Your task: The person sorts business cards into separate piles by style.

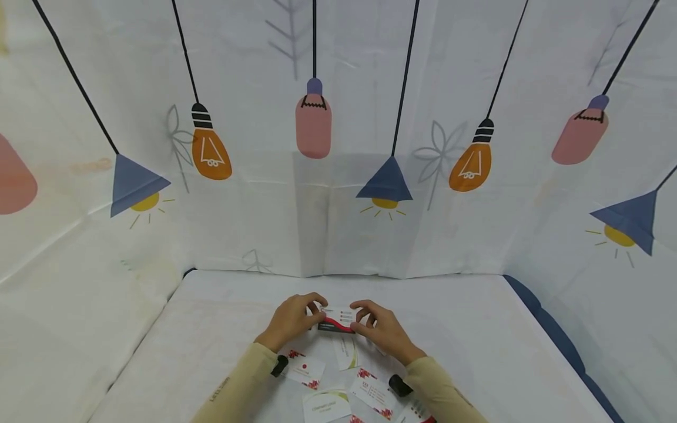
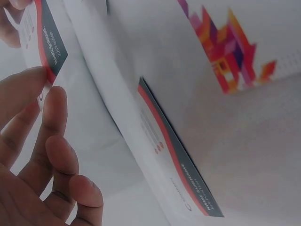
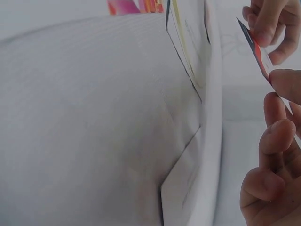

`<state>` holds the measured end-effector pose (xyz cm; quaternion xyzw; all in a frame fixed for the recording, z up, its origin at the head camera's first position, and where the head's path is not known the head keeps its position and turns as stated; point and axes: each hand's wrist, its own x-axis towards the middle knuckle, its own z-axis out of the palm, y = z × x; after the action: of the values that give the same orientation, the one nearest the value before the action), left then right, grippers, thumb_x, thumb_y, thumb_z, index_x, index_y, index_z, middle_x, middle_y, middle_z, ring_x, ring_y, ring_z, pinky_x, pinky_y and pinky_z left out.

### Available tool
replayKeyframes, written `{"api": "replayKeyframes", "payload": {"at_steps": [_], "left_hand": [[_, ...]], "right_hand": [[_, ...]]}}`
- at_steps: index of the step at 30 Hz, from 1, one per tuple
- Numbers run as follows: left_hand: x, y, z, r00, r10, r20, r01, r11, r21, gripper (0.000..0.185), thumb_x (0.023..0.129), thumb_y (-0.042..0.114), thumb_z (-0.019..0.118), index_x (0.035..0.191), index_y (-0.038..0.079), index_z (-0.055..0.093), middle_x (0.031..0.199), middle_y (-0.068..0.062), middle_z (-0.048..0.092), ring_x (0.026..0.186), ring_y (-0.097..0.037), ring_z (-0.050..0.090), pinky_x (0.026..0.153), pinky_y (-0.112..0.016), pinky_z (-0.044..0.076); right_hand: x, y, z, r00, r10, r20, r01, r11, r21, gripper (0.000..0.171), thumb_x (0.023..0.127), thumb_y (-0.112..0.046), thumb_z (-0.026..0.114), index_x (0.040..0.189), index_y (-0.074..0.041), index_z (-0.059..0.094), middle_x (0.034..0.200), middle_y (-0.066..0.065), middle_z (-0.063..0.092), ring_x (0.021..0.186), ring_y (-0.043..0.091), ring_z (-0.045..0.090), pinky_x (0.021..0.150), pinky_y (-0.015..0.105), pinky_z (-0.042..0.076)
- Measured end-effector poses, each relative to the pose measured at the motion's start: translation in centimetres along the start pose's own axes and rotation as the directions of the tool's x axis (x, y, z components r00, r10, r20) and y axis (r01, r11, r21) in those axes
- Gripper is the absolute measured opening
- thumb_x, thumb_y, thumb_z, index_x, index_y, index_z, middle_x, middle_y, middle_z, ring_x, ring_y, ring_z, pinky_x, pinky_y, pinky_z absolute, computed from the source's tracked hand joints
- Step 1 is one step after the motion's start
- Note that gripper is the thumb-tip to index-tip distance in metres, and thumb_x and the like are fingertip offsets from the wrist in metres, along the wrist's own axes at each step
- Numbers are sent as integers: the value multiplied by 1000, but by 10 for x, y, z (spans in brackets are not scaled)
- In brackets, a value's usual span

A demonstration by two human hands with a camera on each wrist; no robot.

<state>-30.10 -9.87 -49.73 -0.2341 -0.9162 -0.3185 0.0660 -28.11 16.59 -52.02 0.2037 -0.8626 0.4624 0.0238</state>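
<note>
Left hand [image 1: 292, 320]: fingers curled, pinching the left end of the red card [image 1: 337, 321]; in the left wrist view the fingertips [image 2: 28, 84] touch the card's red-and-grey edge.
Right hand [image 1: 382, 329]: fingers curled, pinching the right end of the same card; in the right wrist view the card [image 3: 256, 52] sits edge-on between both hands' fingers.
Red card: white face with a red and dark wave along its near edge, held just above the table [image 1: 476, 329], centre, near the person.
Loose cards: several lie flat between the forearms, among them a green-striped card [image 1: 346, 353] and a red-flowered card [image 1: 305, 371].
Sleeves: beige, each with a black wrist mount.
Backdrop: white cloth printed with hanging lamps [image 1: 314, 120].
</note>
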Motion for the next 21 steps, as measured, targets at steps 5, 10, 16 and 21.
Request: {"api": "replayKeyframes", "payload": {"at_steps": [5,10,16,21], "left_hand": [[0,-4,-4,999,-37,5,37,999,-17,20,92,24,75,111,22,72,82,11,67,60,-6,50,59,-28,42],[0,-11,-7,998,-70,-1,70,998,-5,19,92,25,76,110,24,72,82,12,67,65,-8,50,61,-29,42],[-4,-23,-11,996,-91,-14,91,996,9,19,91,24,76,110,23,72,82,10,67,63,-9,51,57,-28,43],[-6,-34,-15,990,-140,-22,140,990,29,19,91,25,77,109,26,72,81,11,67,63,-8,51,57,-29,44]], "right_hand": [[5,-3,4,1000,25,10,-26,1000,11,43,94,-27,74,134,-17,62,97,-10,66,68,13,55,53,26,45],[10,-4,12,1000,22,11,-22,999,35,41,94,-27,74,133,-17,63,97,-8,67,68,13,54,56,26,45],[20,-9,23,1000,30,3,-30,999,36,40,94,-25,75,131,-18,63,96,-9,69,69,12,54,59,25,45],[29,-17,32,999,38,1,-38,998,46,37,93,-22,75,128,-17,64,95,-8,70,69,12,54,60,25,45]]}}
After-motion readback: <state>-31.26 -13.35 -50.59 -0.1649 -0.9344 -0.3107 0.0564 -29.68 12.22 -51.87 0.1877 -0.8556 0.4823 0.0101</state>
